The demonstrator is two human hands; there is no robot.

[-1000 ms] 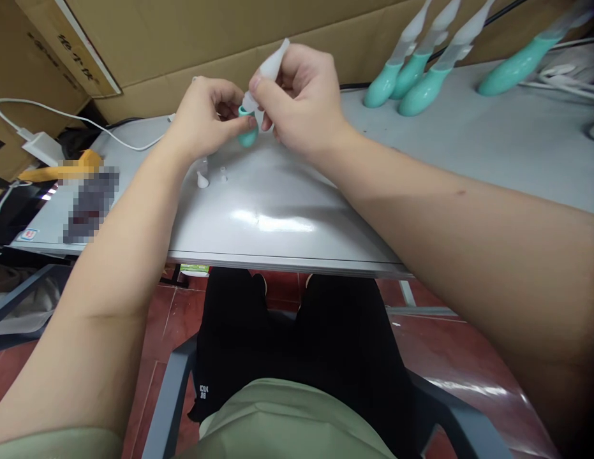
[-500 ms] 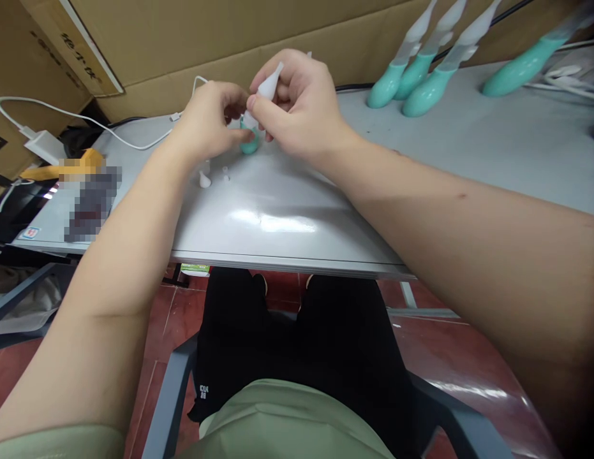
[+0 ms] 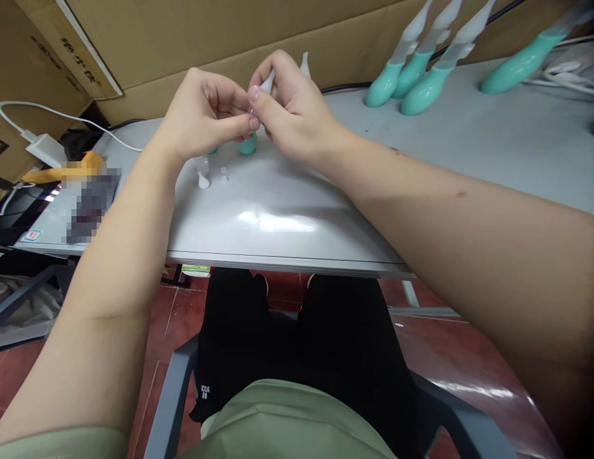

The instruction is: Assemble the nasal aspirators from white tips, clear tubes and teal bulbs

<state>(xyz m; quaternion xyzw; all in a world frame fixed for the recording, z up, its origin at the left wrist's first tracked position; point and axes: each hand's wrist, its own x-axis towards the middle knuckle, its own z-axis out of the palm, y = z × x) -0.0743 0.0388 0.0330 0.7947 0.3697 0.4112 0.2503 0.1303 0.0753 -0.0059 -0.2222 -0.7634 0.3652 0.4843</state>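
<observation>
1. Pinching one white nozzle point(image 3: 268, 82), the right hand point(image 3: 291, 115) has its fingers closed on it.
2. The left hand point(image 3: 201, 115) curls just beside, its fingers nearly together; what they hold, I cannot tell.
3. Directly below these fingers is a teal bulb point(image 3: 247, 146), partly hidden; its assembly looks not yet finished.
4. Well to the right of the fingers, three other bulbs point(image 3: 425, 94) with white tips point(image 3: 475, 24) on the desk point(image 3: 277, 191) seem already complete.
</observation>
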